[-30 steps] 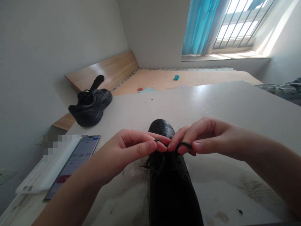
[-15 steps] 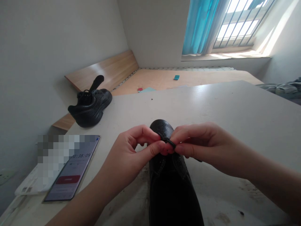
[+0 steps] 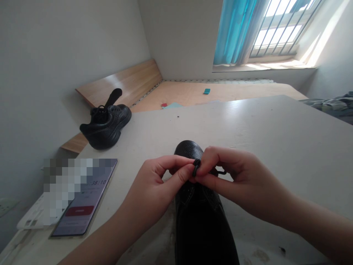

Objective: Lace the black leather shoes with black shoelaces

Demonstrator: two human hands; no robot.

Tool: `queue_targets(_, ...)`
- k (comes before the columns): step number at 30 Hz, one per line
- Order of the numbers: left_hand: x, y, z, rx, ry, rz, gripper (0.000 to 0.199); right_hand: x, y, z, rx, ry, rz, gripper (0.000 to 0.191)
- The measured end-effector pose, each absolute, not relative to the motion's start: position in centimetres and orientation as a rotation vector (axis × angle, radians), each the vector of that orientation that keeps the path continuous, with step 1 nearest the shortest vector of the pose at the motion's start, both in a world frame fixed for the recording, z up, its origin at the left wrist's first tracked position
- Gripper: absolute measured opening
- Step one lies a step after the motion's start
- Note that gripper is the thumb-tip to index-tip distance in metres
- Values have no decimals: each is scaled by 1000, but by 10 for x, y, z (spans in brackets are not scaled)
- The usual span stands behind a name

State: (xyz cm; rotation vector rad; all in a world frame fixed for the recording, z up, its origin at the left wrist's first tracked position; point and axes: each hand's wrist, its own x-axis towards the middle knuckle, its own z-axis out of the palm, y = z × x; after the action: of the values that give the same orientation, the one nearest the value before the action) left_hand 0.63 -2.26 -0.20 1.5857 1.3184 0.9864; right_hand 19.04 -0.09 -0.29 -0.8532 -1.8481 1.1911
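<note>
We see a black shoe (image 3: 205, 232) resting on the white counter (image 3: 270, 154), directly in front of us, toe pointing away. Above its front, we note the left hand (image 3: 160, 175) with thumb and forefinger pinched together on a looped black lace (image 3: 196, 164). The right hand (image 3: 235, 171) meets it there, thumb and fingertips likewise closed on the lace; a bit of lace sticks out beneath its curled fingers. To the left, we record a phone (image 3: 79, 211) lying on the counter. Farther off, a second black shoe (image 3: 106, 129) stands near the counter's left edge, tongue raised. Beyond: a bed (image 3: 187, 90), then a blue curtain (image 3: 231, 33) beside a barred window (image 3: 278, 33).
</note>
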Motion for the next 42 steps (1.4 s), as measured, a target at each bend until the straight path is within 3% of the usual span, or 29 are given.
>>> queue_targets(3, 6, -24, -1, 1636, 1347, 967, 17, 189, -2, -6, -841, -1822, 1195, 7)
queue_targets(7, 7, -28, 0, 1667, 1329, 1006, 18, 189, -2, -7, -891, -1758, 1230, 19)
queue_targets(9, 8, -30, 1, 1677, 1324, 1004, 18, 190, -2, -6, -920, -1801, 1175, 13)
queue_targets(14, 11, -28, 3, 1695, 1319, 995, 14, 191, -6, -8, -853, -1989, 744, 11)
queue_targets(17, 11, -26, 2, 1632, 1308, 1003, 21, 192, -8, -11, -786, -2079, 550, 12)
queue_targets(23, 8, -25, -2, 1581, 1335, 996, 20, 195, -5, -11, -910, -2118, 475, 20)
queue_targets(29, 6, -23, -3, 1469, 1204, 1049, 11, 195, -2, -9, -899, -2119, 666, 14)
queue_targets(38, 3, -23, -2, 1485, 1239, 989, 10, 199, 1, -15, -545, -2244, 251, 17)
queue_targets(42, 2, -22, -5, 1474, 1218, 967, 13, 201, 0, -11, -535, -2260, 313, 18)
